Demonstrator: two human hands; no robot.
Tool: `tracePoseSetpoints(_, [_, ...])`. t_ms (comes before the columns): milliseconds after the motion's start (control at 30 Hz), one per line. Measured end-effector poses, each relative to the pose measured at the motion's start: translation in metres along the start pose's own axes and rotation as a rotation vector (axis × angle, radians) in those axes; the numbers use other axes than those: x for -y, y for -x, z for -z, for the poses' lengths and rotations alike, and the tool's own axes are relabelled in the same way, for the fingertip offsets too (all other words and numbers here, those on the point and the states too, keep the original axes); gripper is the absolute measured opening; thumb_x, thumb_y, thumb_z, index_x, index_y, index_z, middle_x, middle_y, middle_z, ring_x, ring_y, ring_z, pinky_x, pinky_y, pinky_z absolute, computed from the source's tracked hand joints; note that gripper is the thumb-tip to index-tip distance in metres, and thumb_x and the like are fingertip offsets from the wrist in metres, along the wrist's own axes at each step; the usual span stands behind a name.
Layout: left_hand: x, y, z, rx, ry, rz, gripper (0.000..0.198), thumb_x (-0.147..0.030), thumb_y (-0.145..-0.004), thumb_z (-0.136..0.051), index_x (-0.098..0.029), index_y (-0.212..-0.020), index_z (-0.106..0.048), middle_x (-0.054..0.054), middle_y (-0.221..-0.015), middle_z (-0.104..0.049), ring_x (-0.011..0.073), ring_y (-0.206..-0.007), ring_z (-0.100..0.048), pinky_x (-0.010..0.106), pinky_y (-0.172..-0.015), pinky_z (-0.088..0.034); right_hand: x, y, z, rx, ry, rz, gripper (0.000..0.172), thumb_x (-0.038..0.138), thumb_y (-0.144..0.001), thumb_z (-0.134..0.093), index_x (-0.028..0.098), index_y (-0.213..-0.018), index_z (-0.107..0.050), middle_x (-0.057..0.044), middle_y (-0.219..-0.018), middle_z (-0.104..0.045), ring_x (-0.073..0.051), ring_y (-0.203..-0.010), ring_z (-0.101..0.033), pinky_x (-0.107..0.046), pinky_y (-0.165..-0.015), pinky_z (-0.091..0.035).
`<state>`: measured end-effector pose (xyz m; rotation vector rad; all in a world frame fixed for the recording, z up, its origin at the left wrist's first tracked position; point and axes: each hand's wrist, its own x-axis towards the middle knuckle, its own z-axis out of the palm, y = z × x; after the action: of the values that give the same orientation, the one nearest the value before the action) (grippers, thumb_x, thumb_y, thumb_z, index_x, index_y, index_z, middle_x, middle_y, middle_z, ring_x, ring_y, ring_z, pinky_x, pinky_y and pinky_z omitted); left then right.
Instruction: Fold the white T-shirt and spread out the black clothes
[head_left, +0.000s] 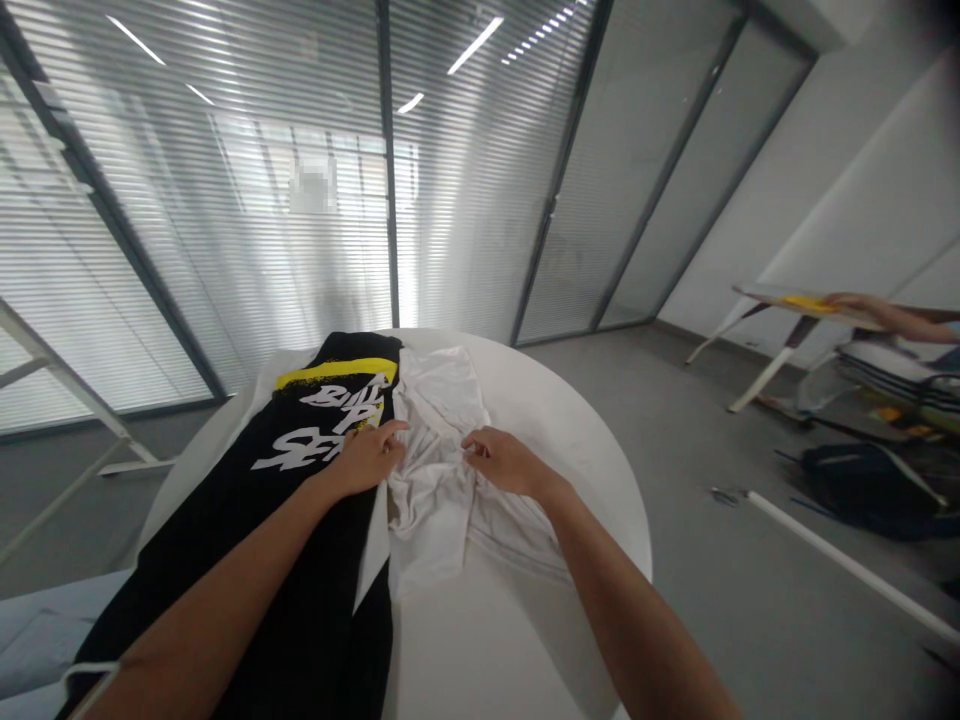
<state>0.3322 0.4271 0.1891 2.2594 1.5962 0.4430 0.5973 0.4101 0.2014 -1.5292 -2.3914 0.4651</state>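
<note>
A crumpled white garment (pixel 439 545) lies on the round white table (pixel 600 470), bunched into folds in the middle. My left hand (pixel 369 458) is closed on its left side, with thumb and fingers pinched together at the fabric. Opposite, my right hand (pixel 506 460) pinches the folds on the other side, its fingers curled. Under my left wrist and forearm a black garment (pixel 300 530) with a yellow band and white lettering is spread out, its right edge against the white one. The exact kind of the white garment is unclear.
On the right, another person's hand (pixel 851 302) rests on yellow cloth (pixel 810 302) on a second table (pixel 765 293). A dark bag (pixel 874 490) and a white pole (pixel 840 560) lie on the floor. Glass partitions with blinds (pixel 465 200) stand behind the table.
</note>
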Motion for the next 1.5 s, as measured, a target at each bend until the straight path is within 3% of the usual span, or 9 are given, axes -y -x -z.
tracePoseSetpoints(100, [-0.001, -0.024, 0.005, 0.036, 0.012, 0.059, 0.047, -0.034, -0.088, -0.043, -0.029, -0.133, -0.054, 0.000, -0.089, -0.072, 0.0206, -0.091, -0.064, 0.036, -0.090, -0.039, -0.005, -0.001, -0.005, -0.028, 0.062, 0.007, 0.028, 0.024, -0.089, -0.051, 0.016, -0.113, -0.064, -0.009, -0.104, -0.067, -0.019, -0.091, -0.060, -0.026, -0.079, -0.040])
tracePoseSetpoints(233, [-0.005, -0.048, -0.008, 0.008, -0.150, 0.068, 0.049, -0.037, -0.090, -0.041, -0.029, -0.136, -0.054, 0.006, -0.093, -0.073, 0.0288, -0.102, -0.061, 0.046, -0.095, -0.035, -0.006, -0.003, -0.010, -0.019, 0.073, 0.081, 0.025, 0.020, -0.089, -0.050, 0.017, -0.108, -0.066, -0.008, -0.104, -0.067, -0.018, -0.093, -0.061, -0.026, -0.083, -0.041])
tracePoseSetpoints(467, [0.001, -0.059, -0.031, -0.045, -0.373, -0.018, 0.050, -0.043, -0.090, -0.040, -0.028, -0.133, -0.059, 0.013, -0.119, -0.064, 0.0345, -0.113, -0.052, 0.051, -0.096, -0.034, -0.009, -0.006, -0.011, -0.034, 0.015, 0.146, 0.027, 0.018, -0.089, -0.048, 0.018, -0.108, -0.067, -0.007, -0.105, -0.068, -0.017, -0.092, -0.061, -0.025, -0.083, -0.041])
tracePoseSetpoints(667, [0.013, -0.080, -0.026, -0.054, -0.358, 0.006, 0.045, -0.041, -0.087, -0.044, -0.034, -0.127, -0.063, 0.012, -0.120, -0.062, 0.0349, -0.116, -0.050, 0.053, -0.095, -0.036, -0.013, -0.007, -0.010, -0.098, -0.006, 0.092, 0.030, 0.021, -0.095, -0.042, 0.019, -0.112, -0.066, -0.007, -0.111, -0.068, -0.018, -0.103, -0.061, -0.026, -0.089, -0.041])
tracePoseSetpoints(833, [0.024, -0.097, -0.028, -0.119, -0.304, 0.055, 0.041, -0.038, -0.086, -0.044, -0.028, -0.118, -0.067, 0.009, -0.129, -0.058, 0.0328, -0.119, -0.048, 0.053, -0.098, -0.037, -0.019, -0.006, -0.005, -0.057, 0.023, -0.022, 0.031, 0.034, -0.097, -0.041, 0.021, -0.110, -0.066, -0.008, -0.111, -0.069, -0.019, -0.099, -0.064, -0.028, -0.083, -0.044])
tracePoseSetpoints(1000, [0.026, -0.097, -0.032, -0.165, -0.352, 0.013, 0.040, -0.035, -0.087, -0.043, -0.027, -0.118, -0.066, 0.007, -0.133, -0.059, 0.0338, -0.117, -0.050, 0.053, -0.094, -0.039, -0.026, -0.007, -0.011, 0.037, 0.048, -0.019, 0.040, 0.044, -0.093, -0.048, 0.020, -0.121, -0.063, -0.010, -0.121, -0.067, -0.024, -0.107, -0.063, -0.032, -0.088, -0.044])
tracePoseSetpoints(1167, [0.024, -0.091, -0.030, -0.247, -0.319, 0.016, 0.032, -0.035, -0.089, -0.042, -0.023, -0.096, -0.071, 0.008, -0.108, -0.069, 0.0301, -0.105, -0.056, 0.045, -0.090, -0.040, -0.022, -0.007, -0.015, 0.015, 0.046, 0.051, 0.039, 0.036, -0.092, -0.050, 0.017, -0.124, -0.063, -0.011, -0.125, -0.065, -0.025, -0.113, -0.060, -0.033, -0.095, -0.042])
tracePoseSetpoints(1300, [0.024, -0.089, -0.029, -0.259, -0.257, 0.032, 0.031, -0.036, -0.089, -0.044, -0.024, -0.092, -0.072, 0.008, -0.104, -0.069, 0.0296, -0.106, -0.056, 0.044, -0.091, -0.039, -0.014, -0.008, -0.010, -0.087, 0.017, 0.048, 0.030, 0.026, -0.092, -0.047, 0.019, -0.115, -0.065, -0.009, -0.115, -0.068, -0.021, -0.106, -0.062, -0.030, -0.091, -0.043])
tracePoseSetpoints(1500, [0.025, -0.087, -0.014, -0.323, -0.098, 0.101, 0.034, -0.038, -0.089, -0.044, -0.022, -0.091, -0.074, 0.009, -0.110, -0.068, 0.0282, -0.111, -0.054, 0.041, -0.095, -0.038, -0.005, -0.008, -0.004, -0.265, -0.111, 0.054, 0.025, 0.028, -0.094, -0.048, 0.019, -0.110, -0.065, -0.008, -0.110, -0.068, -0.020, -0.101, -0.062, -0.029, -0.087, -0.043])
